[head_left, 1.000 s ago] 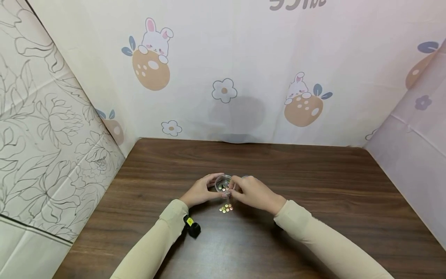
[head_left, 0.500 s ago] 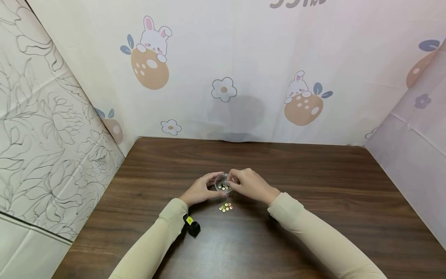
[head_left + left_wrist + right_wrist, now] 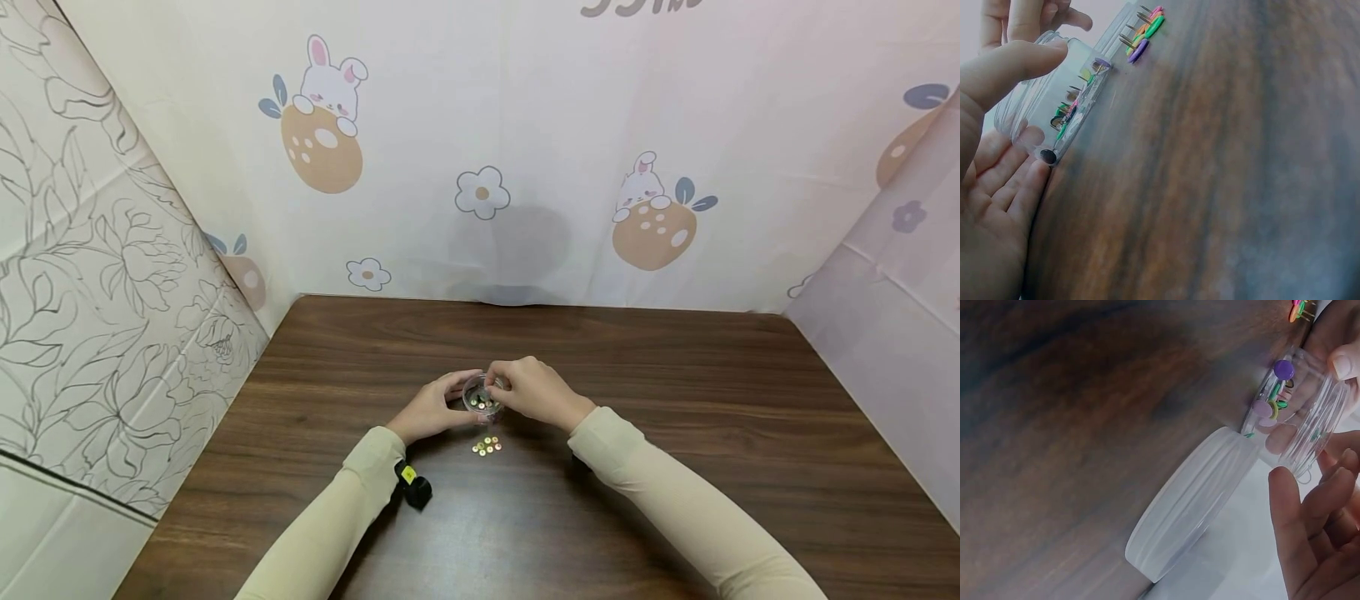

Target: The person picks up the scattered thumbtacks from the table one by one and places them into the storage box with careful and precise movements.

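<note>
My left hand (image 3: 435, 409) grips a clear plastic jar (image 3: 1047, 87), thumb on one side and fingers on the other. Inside lie several coloured thumbtacks (image 3: 1283, 370), purple, green and pink among them, and a black one (image 3: 1048, 156). My right hand (image 3: 536, 392) is at the jar's mouth, thumb and index finger close together over the opening. A speck of green shows through the jar wall near those fingertips; I cannot tell whether they pinch a tack. A small group of loose thumbtacks (image 3: 487, 447) rests points up on the table, on the near side of the jar.
A translucent round lid (image 3: 1191, 506) stands on the table right beside the jar, on the right hand's side. The dark wood table (image 3: 675, 467) runs back to a patterned cloth wall (image 3: 420, 125). A black wrist camera (image 3: 412, 487) hangs under the left wrist.
My right hand has shifted from the near right edge of the jar up and slightly left, over its mouth. The left hand and the jar have stayed in place.
</note>
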Demonstrator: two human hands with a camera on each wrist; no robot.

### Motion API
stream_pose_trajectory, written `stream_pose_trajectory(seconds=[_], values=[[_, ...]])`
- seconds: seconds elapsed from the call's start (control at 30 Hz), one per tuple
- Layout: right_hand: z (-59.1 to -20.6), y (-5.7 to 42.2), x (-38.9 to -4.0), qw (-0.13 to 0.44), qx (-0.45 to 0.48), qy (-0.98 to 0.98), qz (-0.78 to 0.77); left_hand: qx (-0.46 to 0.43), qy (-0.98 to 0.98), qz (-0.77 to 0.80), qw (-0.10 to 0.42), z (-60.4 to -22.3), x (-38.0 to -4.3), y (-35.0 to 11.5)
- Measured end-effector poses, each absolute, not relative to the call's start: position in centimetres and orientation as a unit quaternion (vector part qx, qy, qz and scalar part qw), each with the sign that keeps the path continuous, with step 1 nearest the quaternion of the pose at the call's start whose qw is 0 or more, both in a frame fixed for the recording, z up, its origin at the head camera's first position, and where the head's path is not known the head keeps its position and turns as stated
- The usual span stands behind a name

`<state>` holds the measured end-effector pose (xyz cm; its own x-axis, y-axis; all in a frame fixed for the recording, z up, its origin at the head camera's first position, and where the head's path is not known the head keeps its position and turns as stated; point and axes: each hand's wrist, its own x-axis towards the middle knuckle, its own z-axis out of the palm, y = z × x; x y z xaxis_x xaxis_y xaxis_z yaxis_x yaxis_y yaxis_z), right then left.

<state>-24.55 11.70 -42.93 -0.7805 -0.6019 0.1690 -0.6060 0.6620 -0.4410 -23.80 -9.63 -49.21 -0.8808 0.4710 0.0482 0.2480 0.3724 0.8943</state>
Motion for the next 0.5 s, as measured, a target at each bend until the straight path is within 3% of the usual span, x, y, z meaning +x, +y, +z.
stream_pose_trajectory(seconds=[0.33, 0.5], values=[[-43.1, 12.3, -24.3, 0.006, 0.313, -0.919, 0.242, 0.223, 0.817, 0.521, 0.107, -49.0, -23.7, -9.5], [-43.0, 12.9, -23.7, 0.023, 0.323, -0.918, 0.230, 0.234, 0.809, 0.528, 0.109, -47.1, -22.6, -9.4]])
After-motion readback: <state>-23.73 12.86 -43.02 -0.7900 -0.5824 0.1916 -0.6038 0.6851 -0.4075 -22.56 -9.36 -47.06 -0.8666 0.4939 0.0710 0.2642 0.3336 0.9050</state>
